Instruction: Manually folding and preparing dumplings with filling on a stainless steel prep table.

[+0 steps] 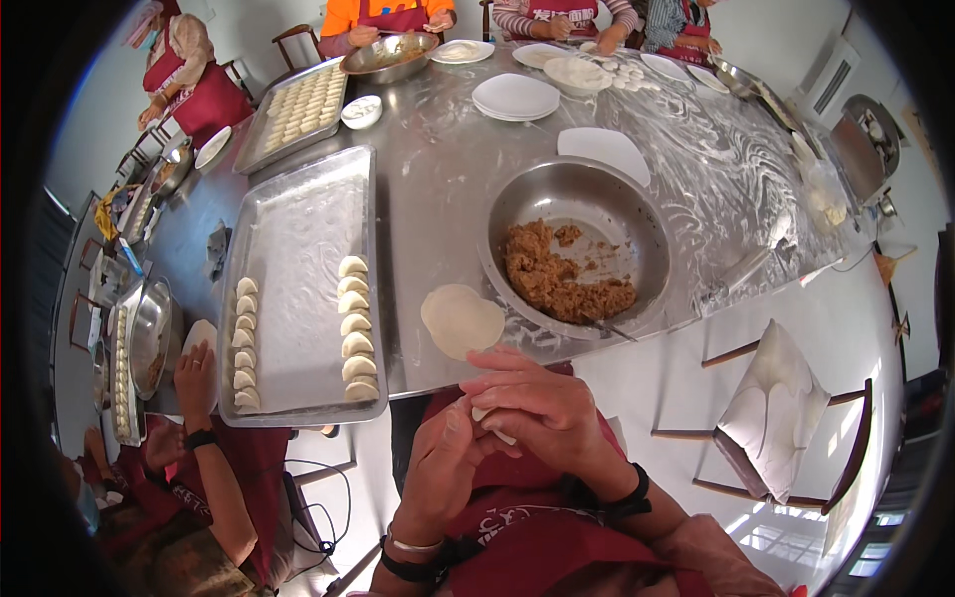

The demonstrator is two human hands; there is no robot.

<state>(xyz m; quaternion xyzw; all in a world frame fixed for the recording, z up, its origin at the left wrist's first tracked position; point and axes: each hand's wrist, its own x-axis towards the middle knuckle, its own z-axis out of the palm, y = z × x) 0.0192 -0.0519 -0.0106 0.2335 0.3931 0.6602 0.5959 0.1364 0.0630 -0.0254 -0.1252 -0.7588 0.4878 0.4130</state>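
Close to my body, just off the table's front edge, my left hand (448, 453) and my right hand (545, 410) come together around a dumpling (497, 426). Both sets of fingers press on its pale dough, and they hide most of it. Right beyond them lie round dough wrappers (462, 320), overlapping on the metal table. A wide steel bowl (652, 234) stands behind to the right, with brown minced filling (562, 269) and a utensil handle at its near rim. On the left, a floured metal tray (303, 214) carries two rows of folded dumplings (356, 328).
Another tray (343, 95) full of dumplings sits farther back beside a small white bowl (361, 111). White plates (515, 98) and scattered flour (736, 169) cover parts of the table (428, 199). Co-workers in red aprons stand around. A chair (771, 418) with a cushion is at my right.
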